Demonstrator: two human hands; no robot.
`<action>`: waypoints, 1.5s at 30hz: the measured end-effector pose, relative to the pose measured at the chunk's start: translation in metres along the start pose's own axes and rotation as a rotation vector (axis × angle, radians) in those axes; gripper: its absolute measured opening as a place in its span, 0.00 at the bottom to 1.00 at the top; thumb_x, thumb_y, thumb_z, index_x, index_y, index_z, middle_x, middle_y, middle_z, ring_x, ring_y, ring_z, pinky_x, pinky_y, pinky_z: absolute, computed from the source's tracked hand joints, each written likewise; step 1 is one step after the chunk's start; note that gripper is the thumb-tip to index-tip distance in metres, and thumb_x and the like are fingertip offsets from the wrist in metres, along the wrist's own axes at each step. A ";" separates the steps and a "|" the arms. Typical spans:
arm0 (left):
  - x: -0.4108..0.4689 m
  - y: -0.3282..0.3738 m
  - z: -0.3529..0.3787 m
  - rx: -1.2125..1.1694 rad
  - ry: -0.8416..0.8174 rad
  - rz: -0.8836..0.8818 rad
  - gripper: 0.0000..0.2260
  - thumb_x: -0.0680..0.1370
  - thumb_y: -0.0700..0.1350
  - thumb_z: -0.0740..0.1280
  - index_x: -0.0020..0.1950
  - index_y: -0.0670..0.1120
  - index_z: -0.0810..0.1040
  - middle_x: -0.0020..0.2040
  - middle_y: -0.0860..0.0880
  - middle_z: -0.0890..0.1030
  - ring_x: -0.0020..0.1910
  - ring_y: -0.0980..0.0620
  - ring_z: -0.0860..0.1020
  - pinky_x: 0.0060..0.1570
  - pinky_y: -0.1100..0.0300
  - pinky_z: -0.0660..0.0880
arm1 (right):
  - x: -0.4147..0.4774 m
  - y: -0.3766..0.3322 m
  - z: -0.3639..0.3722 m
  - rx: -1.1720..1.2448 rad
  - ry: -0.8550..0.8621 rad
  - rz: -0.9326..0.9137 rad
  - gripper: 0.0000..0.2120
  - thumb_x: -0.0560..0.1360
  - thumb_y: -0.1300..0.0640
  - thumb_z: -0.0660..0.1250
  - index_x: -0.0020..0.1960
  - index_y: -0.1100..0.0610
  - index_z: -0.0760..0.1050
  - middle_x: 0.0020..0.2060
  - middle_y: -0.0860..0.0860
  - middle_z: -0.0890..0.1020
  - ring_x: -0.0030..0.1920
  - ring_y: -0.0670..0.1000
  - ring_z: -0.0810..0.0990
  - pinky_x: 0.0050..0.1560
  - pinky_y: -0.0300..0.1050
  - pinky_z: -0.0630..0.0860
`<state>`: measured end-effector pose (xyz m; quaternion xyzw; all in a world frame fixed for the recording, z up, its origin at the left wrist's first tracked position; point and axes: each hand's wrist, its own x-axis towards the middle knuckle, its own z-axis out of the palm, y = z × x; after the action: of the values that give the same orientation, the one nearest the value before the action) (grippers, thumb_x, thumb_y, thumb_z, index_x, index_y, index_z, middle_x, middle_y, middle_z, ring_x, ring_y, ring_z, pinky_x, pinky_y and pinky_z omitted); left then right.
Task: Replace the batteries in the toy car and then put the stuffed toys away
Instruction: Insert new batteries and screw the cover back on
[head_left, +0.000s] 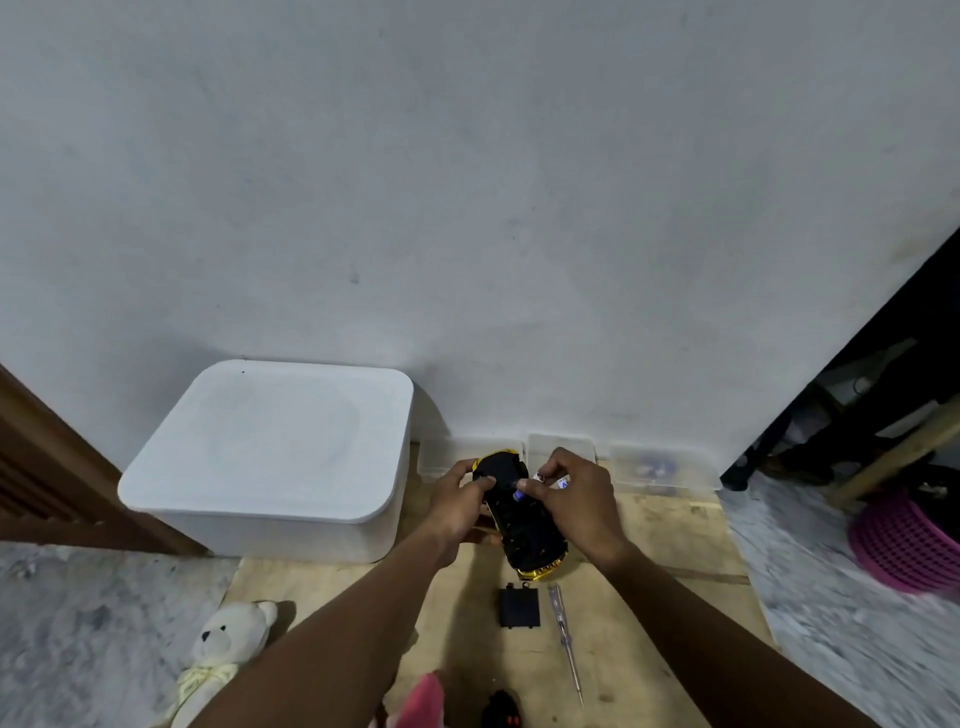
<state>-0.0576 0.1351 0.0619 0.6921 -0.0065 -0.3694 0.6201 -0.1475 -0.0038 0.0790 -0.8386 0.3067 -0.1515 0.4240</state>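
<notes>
1. Hands are working over a pale plywood board (649, 540) lying on the floor against a grey wall.
2. Left hand (457, 501) is gripping the upturned yellow toy car with a black underside (519, 514) at its far end, fingers closed around it.
3. Right hand (576, 493) is pinching a small white-and-blue cylindrical battery (545, 480) over the car's underside, fingertips closed on it.
4. Black rectangular battery cover (519, 607) is lying at the car's 6 o'clock, with a clear-handled slim screwdriver (566, 639) just beside it at 3 o'clock.
5. Cream stuffed bear (223, 649) is lying at the board's 8 o'clock; a pink plush toy (423, 701) is showing at the bottom edge.
6. White lidded plastic storage box (270, 452) is sitting at the car's 9 o'clock.
</notes>
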 end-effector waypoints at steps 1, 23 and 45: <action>-0.001 0.000 -0.001 -0.001 -0.005 0.006 0.11 0.83 0.43 0.62 0.64 0.50 0.76 0.51 0.41 0.82 0.35 0.43 0.84 0.33 0.52 0.81 | 0.000 -0.001 -0.001 -0.073 0.008 -0.027 0.10 0.69 0.49 0.78 0.39 0.52 0.78 0.37 0.45 0.82 0.41 0.46 0.80 0.37 0.41 0.74; -0.004 -0.003 -0.013 0.059 0.047 0.092 0.13 0.83 0.41 0.64 0.67 0.50 0.76 0.51 0.40 0.82 0.39 0.40 0.85 0.34 0.47 0.83 | -0.002 -0.017 0.008 -0.352 -0.170 -0.110 0.08 0.75 0.45 0.71 0.48 0.48 0.84 0.45 0.46 0.85 0.45 0.46 0.81 0.45 0.42 0.79; -0.001 -0.009 -0.025 0.075 -0.016 -0.048 0.15 0.83 0.44 0.63 0.69 0.51 0.72 0.51 0.39 0.82 0.42 0.37 0.85 0.40 0.44 0.84 | 0.008 -0.022 -0.010 0.072 -0.418 -0.147 0.10 0.66 0.60 0.80 0.45 0.53 0.82 0.41 0.48 0.86 0.42 0.41 0.84 0.41 0.35 0.74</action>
<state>-0.0488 0.1591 0.0536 0.7117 -0.0087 -0.3892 0.5847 -0.1387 -0.0053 0.1026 -0.8561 0.1445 -0.0157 0.4960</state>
